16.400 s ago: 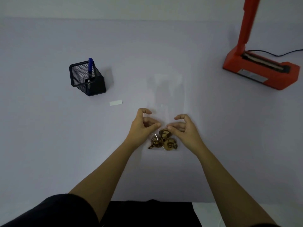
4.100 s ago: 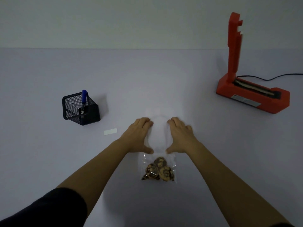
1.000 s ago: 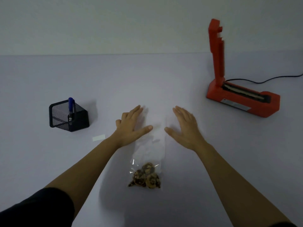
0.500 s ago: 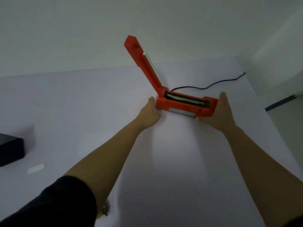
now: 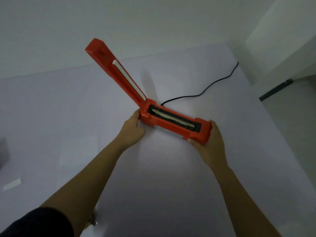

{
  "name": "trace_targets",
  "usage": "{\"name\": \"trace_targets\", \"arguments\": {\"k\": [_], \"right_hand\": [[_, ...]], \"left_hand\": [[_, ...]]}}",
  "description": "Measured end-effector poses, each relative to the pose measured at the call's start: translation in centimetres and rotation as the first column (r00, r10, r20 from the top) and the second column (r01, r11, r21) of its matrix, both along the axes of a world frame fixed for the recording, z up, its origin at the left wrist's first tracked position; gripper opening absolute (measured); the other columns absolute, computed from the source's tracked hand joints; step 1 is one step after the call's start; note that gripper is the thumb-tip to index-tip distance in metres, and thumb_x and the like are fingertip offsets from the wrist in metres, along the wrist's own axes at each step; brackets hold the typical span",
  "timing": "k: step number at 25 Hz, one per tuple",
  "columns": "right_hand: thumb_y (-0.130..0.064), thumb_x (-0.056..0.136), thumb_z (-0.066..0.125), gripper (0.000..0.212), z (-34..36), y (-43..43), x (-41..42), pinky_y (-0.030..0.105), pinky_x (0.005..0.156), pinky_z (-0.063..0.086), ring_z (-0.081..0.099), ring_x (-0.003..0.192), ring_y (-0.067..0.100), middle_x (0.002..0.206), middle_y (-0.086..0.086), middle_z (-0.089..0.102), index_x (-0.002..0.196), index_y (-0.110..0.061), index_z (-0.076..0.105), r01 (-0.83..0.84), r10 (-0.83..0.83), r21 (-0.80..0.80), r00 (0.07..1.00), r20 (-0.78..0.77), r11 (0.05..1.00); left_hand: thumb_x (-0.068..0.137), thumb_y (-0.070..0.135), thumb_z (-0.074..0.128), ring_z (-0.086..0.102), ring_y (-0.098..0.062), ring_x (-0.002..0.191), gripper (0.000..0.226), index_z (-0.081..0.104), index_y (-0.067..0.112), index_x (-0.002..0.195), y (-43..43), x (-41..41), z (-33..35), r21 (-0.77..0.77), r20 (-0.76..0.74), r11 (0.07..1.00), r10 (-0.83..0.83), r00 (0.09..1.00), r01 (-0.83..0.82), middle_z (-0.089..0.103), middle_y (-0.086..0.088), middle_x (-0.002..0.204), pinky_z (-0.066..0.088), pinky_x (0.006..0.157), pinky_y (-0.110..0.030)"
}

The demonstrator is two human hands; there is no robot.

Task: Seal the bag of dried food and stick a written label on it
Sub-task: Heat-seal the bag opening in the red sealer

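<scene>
An orange heat sealer (image 5: pixel 168 126) stands on the white table with its lid arm (image 5: pixel 118 72) raised up and to the left. My left hand (image 5: pixel 132 130) grips the hinge end of its base. My right hand (image 5: pixel 209 142) grips the other end. The clear bag of dried food (image 5: pixel 91 221) lies near me, mostly hidden under my left forearm. A small white label (image 5: pixel 12 184) lies flat at the left edge.
A black power cord (image 5: pixel 205 89) runs from the sealer's back toward the table's far right corner. The table's right edge (image 5: pixel 273 134) drops to the floor. A wall stands behind the table.
Both hands have closed around the ends of the sealer's base, and the sealer has come a little nearer to me. The pen holder has left the view.
</scene>
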State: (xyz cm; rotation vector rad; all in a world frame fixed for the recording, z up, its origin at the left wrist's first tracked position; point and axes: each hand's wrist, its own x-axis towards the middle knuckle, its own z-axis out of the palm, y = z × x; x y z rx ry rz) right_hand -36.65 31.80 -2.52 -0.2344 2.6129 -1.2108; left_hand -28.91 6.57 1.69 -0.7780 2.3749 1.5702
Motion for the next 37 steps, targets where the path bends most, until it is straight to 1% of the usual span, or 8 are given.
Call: {"name": "trace_targets", "arguments": {"k": [6,9,14,19,26,30,33,37], "right_hand": [[-0.04,0.068,0.079,0.104,1.5,0.3,3.9,0.045,0.113,0.025,0.024,0.138,0.028,0.151,0.012,0.025,0.146,-0.01,0.016,-0.002,0.036,0.175,0.981,-0.192,0.985],[-0.033,0.078,0.065,0.068,3.1,-2.4,7.9,0.031,0.102,0.037,0.039,0.122,0.022,0.132,0.008,0.04,0.133,-0.007,0.035,-0.119,0.112,0.011,0.898,-0.425,0.993],[-0.029,0.087,0.056,0.035,1.8,-9.7,16.7,0.005,0.087,0.038,0.049,0.094,-0.001,0.106,-0.007,0.052,0.119,-0.016,0.052,-0.381,0.376,-0.114,0.924,-0.068,0.917],[-0.029,0.087,0.062,0.029,0.4,-18.0,19.7,0.034,0.082,0.052,0.065,0.085,0.021,0.091,0.005,0.068,0.107,-0.009,0.058,-0.313,0.306,-0.003,0.927,0.218,0.95],[-0.036,0.072,0.078,0.048,0.8,-23.0,20.5,0.026,0.073,0.046,0.056,0.081,0.016,0.088,0.001,0.057,0.105,-0.009,0.055,-0.304,0.248,0.063,0.865,0.436,0.95],[-0.025,0.074,0.078,0.026,0.2,-22.0,19.9,0.016,0.066,0.045,0.062,0.079,0.011,0.085,0.0,0.067,0.093,-0.014,0.064,-0.322,0.331,-0.108,0.8,0.5,0.941],[-0.023,0.083,0.069,0.01,0.7,-20.6,19.7,0.013,0.07,0.049,0.064,0.081,0.009,0.086,-0.004,0.07,0.092,-0.017,0.068,-0.224,0.355,-0.288,0.732,0.581,0.931],[-0.021,0.089,0.061,0.011,1.5,-17.9,19.2,0.014,0.071,0.05,0.063,0.077,0.006,0.085,-0.004,0.072,0.086,-0.024,0.071,-0.101,0.315,-0.364,0.738,0.597,0.926]], "left_hand": [[0.078,-0.011,0.046,0.029,-0.016,0.139,0.086,0.009,0.018,0.15,1.0,3.8,0.3,-0.074,-0.003,0.997,0.015,1.0,-0.016,0.024,-0.004,0.155,0.026,0.103,-0.021],[0.088,0.0,0.049,0.024,-0.02,0.143,0.073,0.014,0.014,0.149,-0.8,6.8,1.0,-0.251,-0.049,0.946,0.199,0.979,-0.205,0.021,-0.004,0.157,0.023,0.116,-0.033],[0.094,0.014,0.049,0.044,-0.024,0.128,0.05,0.034,0.008,0.142,-6.1,17.0,0.3,-0.374,-0.141,0.756,0.526,0.839,-0.537,0.044,-0.011,0.142,0.038,0.107,-0.039],[0.091,0.032,0.055,0.055,-0.034,0.109,0.048,0.047,0.003,0.128,-9.3,23.6,-2.1,-0.436,0.161,0.738,0.626,0.763,-0.514,0.051,-0.021,0.125,0.043,0.093,-0.038],[0.073,0.037,0.077,0.056,-0.027,0.1,0.066,0.045,0.008,0.123,-9.2,24.4,-2.9,-0.265,0.214,0.825,0.555,0.804,-0.499,0.057,-0.012,0.108,0.042,0.079,-0.028],[0.075,0.028,0.077,0.059,-0.01,0.078,0.042,0.055,0.019,0.11,-9.8,25.2,-2.8,-0.012,0.18,0.836,0.541,0.822,-0.548,0.06,0.002,0.087,0.046,0.064,-0.017],[0.078,0.025,0.076,0.062,-0.013,0.071,0.015,0.067,0.02,0.088,-10.2,25.4,-2.4,0.198,0.12,0.844,0.484,0.867,-0.499,0.065,0.001,0.078,0.049,0.06,-0.017],[0.086,0.01,0.066,0.057,-0.014,0.071,0.009,0.071,0.013,0.092,-9.6,23.6,-1.6,0.324,0.086,0.867,0.37,0.925,-0.377,0.063,-0.003,0.078,0.049,0.064,-0.016]]}}
